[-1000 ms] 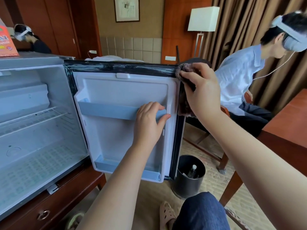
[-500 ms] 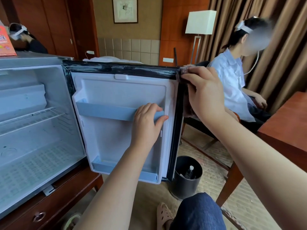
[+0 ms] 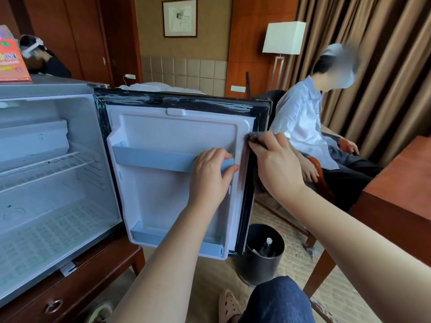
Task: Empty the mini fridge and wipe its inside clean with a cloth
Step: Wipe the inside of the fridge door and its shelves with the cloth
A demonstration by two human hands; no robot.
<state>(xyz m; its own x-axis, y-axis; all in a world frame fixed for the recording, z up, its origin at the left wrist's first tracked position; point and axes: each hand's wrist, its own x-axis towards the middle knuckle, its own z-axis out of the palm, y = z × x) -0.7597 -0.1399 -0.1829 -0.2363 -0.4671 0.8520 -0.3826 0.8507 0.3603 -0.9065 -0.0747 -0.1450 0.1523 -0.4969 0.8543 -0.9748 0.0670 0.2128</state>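
Both hands work at the open fridge door (image 3: 177,183): the left hand (image 3: 211,176) grips the door's upper shelf rail (image 3: 154,160), while the right hand (image 3: 277,164) presses a dark cloth (image 3: 253,136) against the door's outer edge seal. Left of the door, the mini fridge (image 3: 53,183) stands open with its wire rack bare.

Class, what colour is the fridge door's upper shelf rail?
Pale blue rail, head view.

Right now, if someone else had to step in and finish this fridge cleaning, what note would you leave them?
Left hand: gripping the upper door shelf, steadying the open door.
Right hand: pressing the dark cloth against the door's outer edge, by the black seal.
Fridge interior: looks empty; only the wire rack shows.
Done: emptying.
Left: lower part of the door edge, lower door shelf; whether the inside has been wiped, I cannot tell.
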